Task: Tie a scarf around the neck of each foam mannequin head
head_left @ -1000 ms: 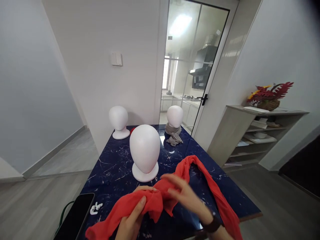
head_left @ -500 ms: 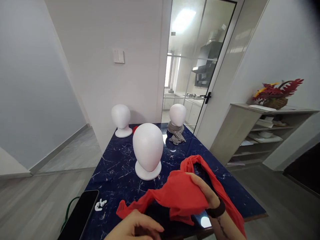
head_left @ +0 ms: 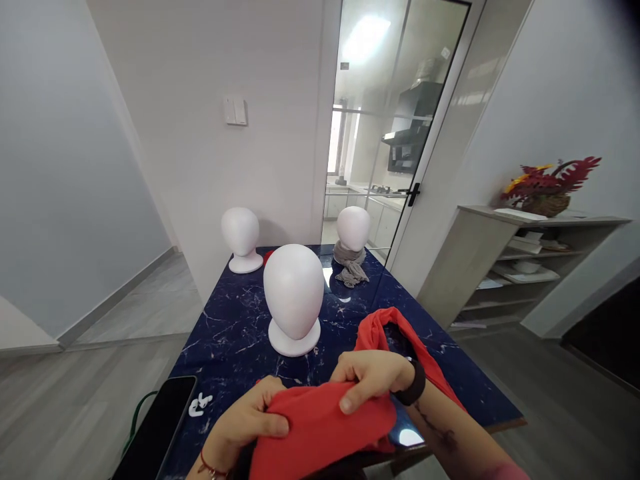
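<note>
Both my hands grip a red scarf point(head_left: 320, 427) at the near edge of a dark blue marbled table point(head_left: 235, 333). My left hand point(head_left: 247, 420) pinches the cloth's left side, thumb on top. My right hand point(head_left: 370, 380), with a black band at the wrist, clasps its upper edge. The rest of the scarf loops away to the right over the table. A white foam mannequin head point(head_left: 293, 297) stands bare just beyond my hands.
Two smaller white heads stand at the far end: a bare head point(head_left: 241, 237) on the left, another head point(head_left: 353, 230) with a grey scarf point(head_left: 349, 268). A black phone point(head_left: 157, 430) and small white pieces point(head_left: 199, 403) lie near left. A shelf unit point(head_left: 505, 267) stands right.
My left hand came up from below and took hold of the scarf again. My right hand drew the cloth nearer and leftward, and the fabric is now bunched between both hands.
</note>
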The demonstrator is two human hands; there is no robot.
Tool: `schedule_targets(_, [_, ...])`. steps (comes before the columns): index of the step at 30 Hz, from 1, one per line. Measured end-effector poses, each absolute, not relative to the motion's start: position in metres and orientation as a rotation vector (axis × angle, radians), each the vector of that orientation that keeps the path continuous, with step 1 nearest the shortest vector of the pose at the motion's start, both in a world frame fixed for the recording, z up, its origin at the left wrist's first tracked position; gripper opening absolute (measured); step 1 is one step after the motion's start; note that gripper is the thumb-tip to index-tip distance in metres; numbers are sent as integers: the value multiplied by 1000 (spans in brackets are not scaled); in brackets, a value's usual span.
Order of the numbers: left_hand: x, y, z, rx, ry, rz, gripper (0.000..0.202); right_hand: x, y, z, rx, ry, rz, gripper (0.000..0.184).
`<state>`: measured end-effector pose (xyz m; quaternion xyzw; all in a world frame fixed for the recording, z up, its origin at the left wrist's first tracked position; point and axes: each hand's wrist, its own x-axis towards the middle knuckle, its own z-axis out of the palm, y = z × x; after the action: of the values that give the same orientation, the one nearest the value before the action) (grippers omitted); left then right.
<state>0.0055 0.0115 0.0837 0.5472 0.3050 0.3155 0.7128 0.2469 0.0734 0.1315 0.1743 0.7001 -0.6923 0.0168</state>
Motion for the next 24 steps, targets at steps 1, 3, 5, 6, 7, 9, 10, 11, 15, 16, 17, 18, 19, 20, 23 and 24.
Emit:
schedule_targets(1, [1,9,81,1096,719,801,43,253,78,127,492,2029,-2181,42])
schedule_targets(3, [-6,5,79,857,786,970,36,269,89,115,416,1812,-2224,42])
schedule_targets(5, [-11,3,79,726,796,1037,35,288,103,103,427,1795,-2302,48])
schedule_targets(6, [-13,4,79,703,788,1043,35,298,109,98,474,1858,-2356,52])
schedule_targets(7, [-16,5,79,694,782,1046,35,308,115,94,529,1937,-2407,56])
schedule_targets(9, [-21,12,78,684,779,1085,34,324,125,93,679,2110,-2528,61])
schedule_targets(10, [-24,17,78,676,781,1126,33,330,129,95,784,2195,-2582,62])
schedule_targets(11, [-27,21,79,668,790,1179,33,334,133,100,903,2268,-2615,60])
schedule_targets(15, [-38,39,88,684,833,1351,40,340,139,134,1350,2564,-2337,41])
schedule_targets(16, [-40,42,92,700,829,1357,44,340,140,144,1380,2646,-2217,35])
schedule_targets(17, [-43,44,96,717,818,1352,47,340,140,153,1391,2725,-2105,31])
schedule_targets(18, [-45,46,99,731,805,1343,50,340,141,161,1398,2798,-1997,27])
schedule_targets(19, [-47,47,102,740,793,1343,49,340,141,169,1403,2855,-1898,25])
schedule_targets(20, [-49,48,104,742,787,1350,46,341,141,174,1411,2896,-1810,24])
schedule_targets(23, [-54,51,102,726,785,1403,32,348,145,182,1425,2878,-1725,25])
schedule_targets(24, [-55,52,101,710,775,1432,27,351,147,182,1421,2833,-1785,26])
